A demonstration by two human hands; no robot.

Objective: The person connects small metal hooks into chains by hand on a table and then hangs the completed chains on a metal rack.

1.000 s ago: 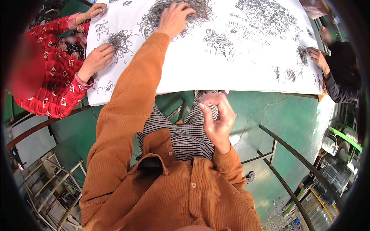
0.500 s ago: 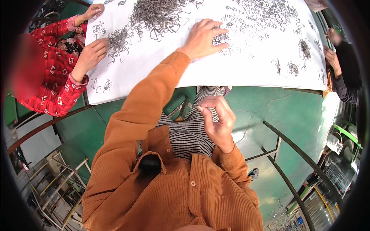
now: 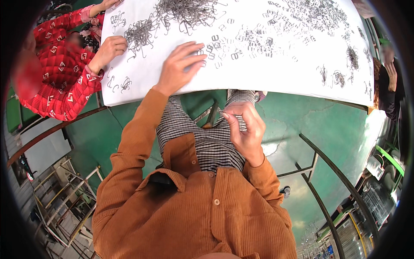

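Pinching a small dark piece between thumb and forefinger: right hand, above the checked trousers, well apart from left hand. Left is over the near part of the white table, fingers spread; contact, cannot tell. Looped dark pieces scattered from just beside its fingertips rightward. Farther left, co-worker's hand at small heap of wire hooks; beyond, larger tangled heap.

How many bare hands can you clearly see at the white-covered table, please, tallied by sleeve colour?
Orange-brown corduroy sleeves: 2 (left hand, right hand)
Red patterned sleeves: 2 (co-worker's nearer hand, co-worker's farther hand)
Black sleeve: 1 (second co-worker's hand)
Total: 5
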